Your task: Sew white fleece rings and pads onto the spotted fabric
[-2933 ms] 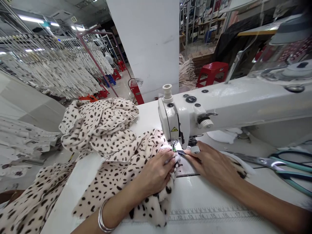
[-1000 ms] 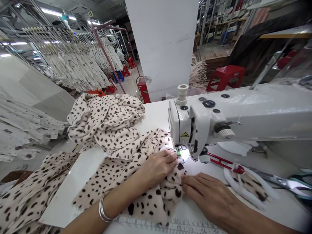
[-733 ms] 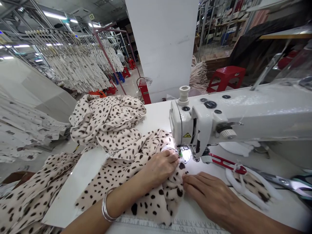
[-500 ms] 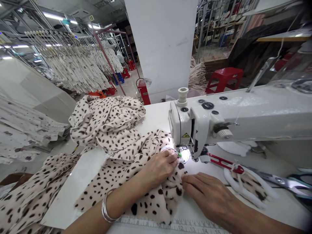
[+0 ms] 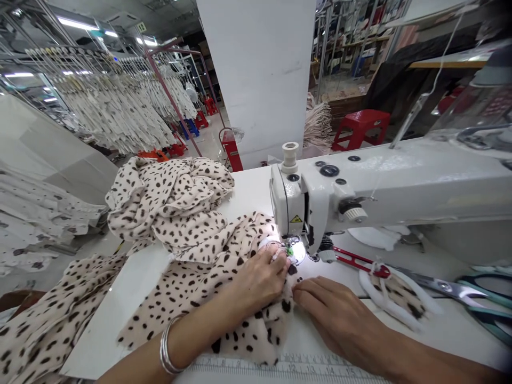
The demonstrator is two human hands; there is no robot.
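Fabric [image 5: 192, 290], cream and dark-spotted, bunches under left hand [image 5: 256, 282]; right hand [image 5: 336, 317] seemingly empty.

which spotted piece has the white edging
The small piece lying right of the right hand, edged in white; the other spotted fabric, under the left hand, is far larger.

the crumpled fabric [image 5: 172, 213] is pale cream, dotted all over with uneven dark brown spots, a leopard-like print. the sewing machine [image 5: 400, 186] is white, with a small yellow warning label [image 5: 296, 218] and a bright green part [image 5: 289, 250] by the needle. to the right lie a red-handled tool [image 5: 360, 260], a white-edged spotted scrap [image 5: 396, 296] and teal-handled scissors [image 5: 490, 320] — and far beyond stands a red plastic stool [image 5: 360, 120].
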